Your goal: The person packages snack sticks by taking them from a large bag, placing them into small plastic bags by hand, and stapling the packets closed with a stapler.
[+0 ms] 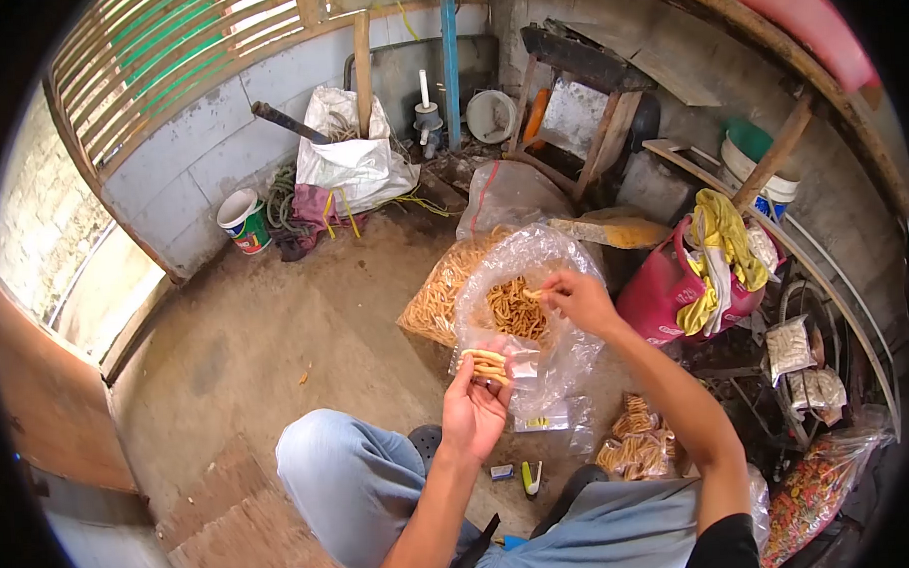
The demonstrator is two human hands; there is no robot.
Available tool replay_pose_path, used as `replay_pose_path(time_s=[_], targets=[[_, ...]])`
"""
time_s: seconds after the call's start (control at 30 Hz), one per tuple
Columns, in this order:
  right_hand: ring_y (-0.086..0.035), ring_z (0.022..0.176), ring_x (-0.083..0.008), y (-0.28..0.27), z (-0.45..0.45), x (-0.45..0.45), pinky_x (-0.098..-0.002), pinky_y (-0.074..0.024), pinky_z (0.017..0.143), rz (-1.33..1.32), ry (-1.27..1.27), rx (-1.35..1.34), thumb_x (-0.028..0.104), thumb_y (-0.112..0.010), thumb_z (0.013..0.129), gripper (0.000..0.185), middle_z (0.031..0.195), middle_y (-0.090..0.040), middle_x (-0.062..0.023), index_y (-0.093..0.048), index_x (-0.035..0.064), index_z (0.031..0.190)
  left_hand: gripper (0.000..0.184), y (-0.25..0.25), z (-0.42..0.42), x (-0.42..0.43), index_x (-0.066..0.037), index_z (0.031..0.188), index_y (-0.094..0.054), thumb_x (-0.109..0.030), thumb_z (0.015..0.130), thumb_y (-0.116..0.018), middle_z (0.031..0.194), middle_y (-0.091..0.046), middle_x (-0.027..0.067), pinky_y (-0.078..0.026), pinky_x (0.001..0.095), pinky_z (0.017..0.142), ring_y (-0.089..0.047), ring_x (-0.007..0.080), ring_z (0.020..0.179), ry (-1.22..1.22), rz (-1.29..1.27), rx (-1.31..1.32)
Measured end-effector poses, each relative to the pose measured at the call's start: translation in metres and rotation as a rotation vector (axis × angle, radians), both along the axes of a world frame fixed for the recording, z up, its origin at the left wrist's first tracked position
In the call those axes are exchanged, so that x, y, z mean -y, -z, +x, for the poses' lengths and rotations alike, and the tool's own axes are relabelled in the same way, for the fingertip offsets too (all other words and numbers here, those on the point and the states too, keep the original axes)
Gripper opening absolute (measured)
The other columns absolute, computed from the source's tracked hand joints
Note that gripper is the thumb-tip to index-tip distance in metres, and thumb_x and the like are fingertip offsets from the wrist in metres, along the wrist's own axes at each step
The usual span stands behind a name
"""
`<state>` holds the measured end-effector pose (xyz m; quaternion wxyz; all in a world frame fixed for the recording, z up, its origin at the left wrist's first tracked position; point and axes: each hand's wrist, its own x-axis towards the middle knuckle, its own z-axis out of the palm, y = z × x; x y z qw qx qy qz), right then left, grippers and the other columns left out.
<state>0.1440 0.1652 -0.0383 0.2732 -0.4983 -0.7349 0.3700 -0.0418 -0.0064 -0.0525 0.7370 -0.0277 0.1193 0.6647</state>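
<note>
My left hand [473, 422] is closed around a small clear bag of snack sticks [488, 366], held in front of a large open plastic bag [569, 255]. Several pale sticks lie side by side in the small bag. Over the right side of the large bag, my right hand [581, 302] pinches what looks like a snack stick [535, 294]. Loose brown snack sticks [516, 310] fill the bottom of the large bag. A fuller bag of paler sticks [443, 291] leans against it on the left. Flat clear packets [544, 417] lie on the floor below.
Filled snack packets [635, 446] are piled by my right leg. A green stapler [531, 479] and a small box [502, 472] lie between my feet. A red drum [665, 292] draped with yellow cloth stands right. Left are a paint bucket [249, 231] and white sack [345, 163].
</note>
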Motion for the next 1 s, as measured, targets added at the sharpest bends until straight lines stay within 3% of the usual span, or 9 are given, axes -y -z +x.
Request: replay_pose_path(time_s=[0.03, 0.17, 0.27, 0.33, 0.53, 0.7, 0.8, 0.87, 1.0], targets=[[-0.057, 0.067, -0.0066, -0.022, 0.002, 0.009, -0.0249, -0.0451, 0.058, -0.092, 0.036, -0.083, 0.011, -0.068, 0.084, 0.012, 0.076, -0.066, -0.0031, -0.067, 0.0041, 0.094, 0.032, -0.002, 0.000, 0.000, -0.007, 0.122, -0.050, -0.028, 0.101, -0.039, 0.131, -0.053, 0.0112, -0.052, 0.0402, 0.093, -0.055, 0.0243, 0.118, 0.001, 0.005, 0.006], [-0.056, 0.069, -0.0052, -0.095, 0.010, 0.062, -0.0218, -0.0446, 0.059, -0.115, -0.015, -0.216, 0.009, -0.068, 0.085, 0.016, 0.081, -0.066, -0.0012, -0.066, 0.0026, 0.099, 0.033, -0.014, 0.001, 0.006, -0.008, 0.121, -0.052, -0.030, 0.101, -0.037, 0.134, -0.052, 0.0090, -0.053, 0.0397, 0.091, -0.054, 0.0219, 0.118, -0.011, 0.007, 0.001], [-0.058, 0.074, -0.0060, -0.120, 0.019, 0.110, -0.0205, -0.0470, 0.065, -0.126, -0.037, -0.268, 0.001, -0.068, 0.084, 0.017, 0.085, -0.067, -0.0027, -0.067, -0.0022, 0.101, 0.027, -0.021, 0.000, 0.011, -0.005, 0.114, -0.053, -0.025, 0.101, -0.039, 0.128, -0.055, 0.0126, -0.048, 0.0404, 0.100, -0.054, 0.0259, 0.119, -0.026, 0.045, 0.079], [-0.059, 0.075, -0.0064, -0.117, 0.021, 0.132, -0.0209, -0.0478, 0.066, -0.117, -0.072, -0.283, 0.001, -0.068, 0.084, 0.017, 0.086, -0.067, -0.0030, -0.067, -0.0019, 0.100, 0.032, -0.021, 0.000, 0.014, -0.008, 0.118, -0.053, -0.029, 0.102, -0.035, 0.133, -0.053, 0.0092, -0.048, 0.0416, 0.099, -0.053, 0.0224, 0.121, 0.012, 0.088, 0.088], [-0.062, 0.072, -0.0079, -0.121, 0.011, 0.156, -0.0225, -0.0505, 0.067, -0.012, -0.094, -0.156, 0.003, -0.070, 0.082, 0.016, 0.084, -0.070, -0.0056, -0.069, 0.0020, 0.097, 0.033, -0.030, 0.002, 0.020, -0.007, 0.119, -0.053, -0.028, 0.102, -0.034, 0.133, -0.053, 0.0092, -0.043, 0.0414, 0.105, -0.052, 0.0229, 0.121, 0.044, 0.120, 0.124], [-0.067, 0.071, -0.0150, -0.110, 0.002, 0.164, -0.0268, -0.0527, 0.062, 0.400, -0.142, -0.097, 0.004, -0.072, 0.079, 0.015, 0.087, -0.070, -0.0116, -0.069, 0.0032, 0.094, 0.035, -0.037, 0.010, 0.027, -0.006, 0.124, -0.050, -0.028, 0.102, -0.033, 0.135, -0.051, 0.0100, -0.042, 0.0424, 0.106, -0.052, 0.0235, 0.122, 0.096, 0.125, 0.094], [-0.068, 0.071, -0.0150, -0.099, -0.002, 0.163, -0.0278, -0.0532, 0.060, 0.607, -0.140, -0.049, 0.006, -0.073, 0.079, 0.016, 0.086, -0.070, -0.0104, -0.069, 0.0036, 0.095, 0.034, -0.040, 0.016, 0.030, -0.006, 0.126, -0.049, -0.027, 0.102, -0.036, 0.135, -0.050, 0.0116, -0.044, 0.0415, 0.103, -0.052, 0.0257, 0.122, 0.126, 0.149, 0.060], [-0.068, 0.071, -0.0145, -0.092, -0.004, 0.165, -0.0277, -0.0534, 0.061, 0.518, -0.071, -0.036, 0.006, -0.073, 0.079, 0.016, 0.086, -0.070, -0.0102, -0.069, 0.0036, 0.095, 0.033, -0.039, 0.018, 0.031, -0.007, 0.127, -0.048, -0.026, 0.101, -0.039, 0.135, -0.051, 0.0130, -0.047, 0.0402, 0.101, -0.051, 0.0278, 0.122, 0.133, 0.172, 0.042], [-0.068, 0.070, -0.0131, -0.094, -0.014, 0.165, -0.0263, -0.0536, 0.062, 0.378, 0.028, -0.117, 0.006, -0.071, 0.081, 0.014, 0.086, -0.071, -0.0097, -0.069, 0.0027, 0.094, 0.036, -0.034, 0.019, 0.031, -0.001, 0.124, -0.050, -0.027, 0.102, -0.037, 0.122, -0.059, 0.0141, -0.046, 0.0383, 0.101, -0.057, 0.0232, 0.113, 0.133, 0.184, -0.105]])
